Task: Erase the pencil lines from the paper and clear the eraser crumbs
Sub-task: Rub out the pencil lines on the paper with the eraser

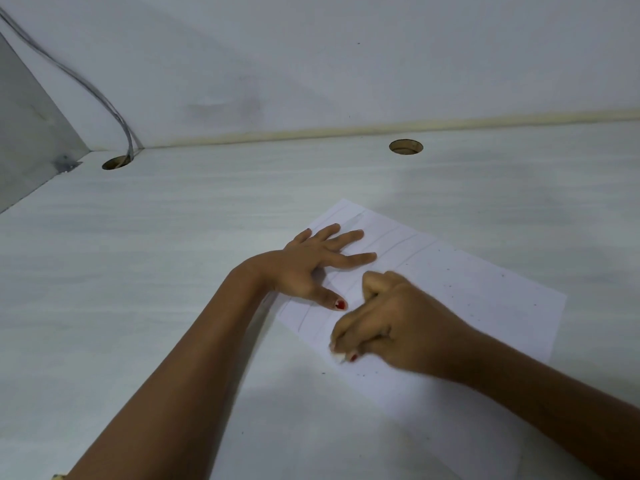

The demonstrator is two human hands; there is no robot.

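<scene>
left hand point(304, 268) on paper point(485, 292), right hand point(398, 323) grips eraser point(337, 356), cable point(130, 143) behind

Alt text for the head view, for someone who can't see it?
The right hand grips an eraser at the near edge of the paper; the left hand presses it flat on a desk. Pencil lines and crumbs show on it.
</scene>
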